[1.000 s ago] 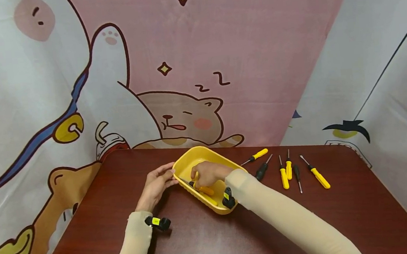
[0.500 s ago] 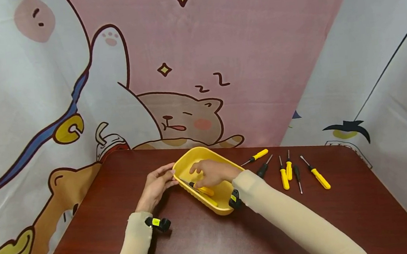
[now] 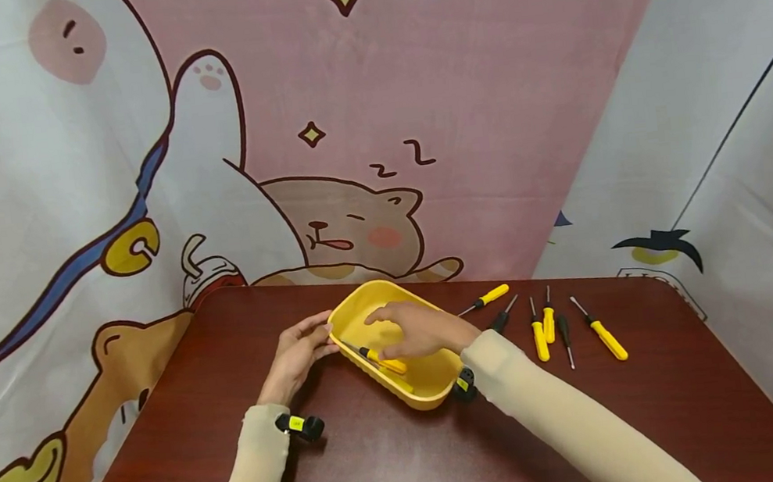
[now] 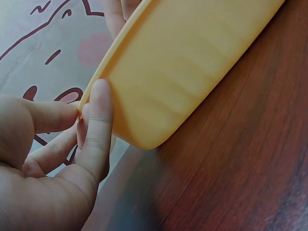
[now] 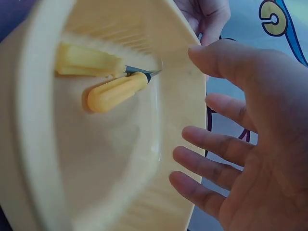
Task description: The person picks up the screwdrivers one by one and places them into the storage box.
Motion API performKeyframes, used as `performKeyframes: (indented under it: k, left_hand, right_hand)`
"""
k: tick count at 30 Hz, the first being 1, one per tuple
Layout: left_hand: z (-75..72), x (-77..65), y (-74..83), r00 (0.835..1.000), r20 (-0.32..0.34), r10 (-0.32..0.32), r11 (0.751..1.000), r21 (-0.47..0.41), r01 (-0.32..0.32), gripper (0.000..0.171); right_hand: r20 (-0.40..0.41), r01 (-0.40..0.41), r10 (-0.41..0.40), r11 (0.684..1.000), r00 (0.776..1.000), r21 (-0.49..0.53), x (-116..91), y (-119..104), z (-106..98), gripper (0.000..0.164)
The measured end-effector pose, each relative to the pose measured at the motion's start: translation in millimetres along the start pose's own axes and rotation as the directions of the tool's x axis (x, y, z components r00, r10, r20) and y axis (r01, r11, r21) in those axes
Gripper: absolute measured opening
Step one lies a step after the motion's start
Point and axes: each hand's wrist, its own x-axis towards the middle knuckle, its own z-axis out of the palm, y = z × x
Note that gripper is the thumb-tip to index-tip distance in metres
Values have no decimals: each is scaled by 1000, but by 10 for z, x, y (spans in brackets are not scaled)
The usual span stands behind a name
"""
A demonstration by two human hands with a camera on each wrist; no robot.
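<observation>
A yellow plastic bin (image 3: 365,304) stands on the table, turned at a slant. My left hand (image 3: 297,354) pinches its left rim; in the left wrist view the thumb (image 4: 98,122) presses the outer wall. Over the bin's inside hovers my right hand (image 3: 420,328), fingers spread and holding nothing. Two yellow-handled screwdrivers lie in the bin along the near wall: one (image 5: 115,92) shows its whole handle, and the other (image 5: 86,61) lies beside it. Their tips point toward the left end of the bin, close to my left hand.
Several screwdrivers lie on the table right of the bin, among them a yellow one (image 3: 493,294) at the back, a black one (image 3: 565,332) and a yellow one (image 3: 607,339) farthest right. A patterned cloth (image 3: 485,105) hangs behind the dark red table (image 3: 396,468).
My right hand has let go of the yellow-handled screwdriver in the bin, spread its fingers and drawn back a little to the right. The left hand stays on the rim.
</observation>
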Motion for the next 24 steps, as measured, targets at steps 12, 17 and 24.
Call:
performKeyframes:
  k: [12,17,24]
  left_hand:
    - [-6,-4,-5,1000,-11,4,1000,2,-4,38]
    - [-13,-2,-18,1000,-7,8,1000,-5,-8,40]
    - [-11,1,-27,1000,-25,10,1000,-3,-10,37]
  right_hand:
    - [-104,-5,-4,996,995,-85,-237,45,-17,69]
    - [-136,8,-24,993,990,-114,-330,67,-28,70]
    - [-199,0,-28,991,980,-135,-421,121,-39,71]
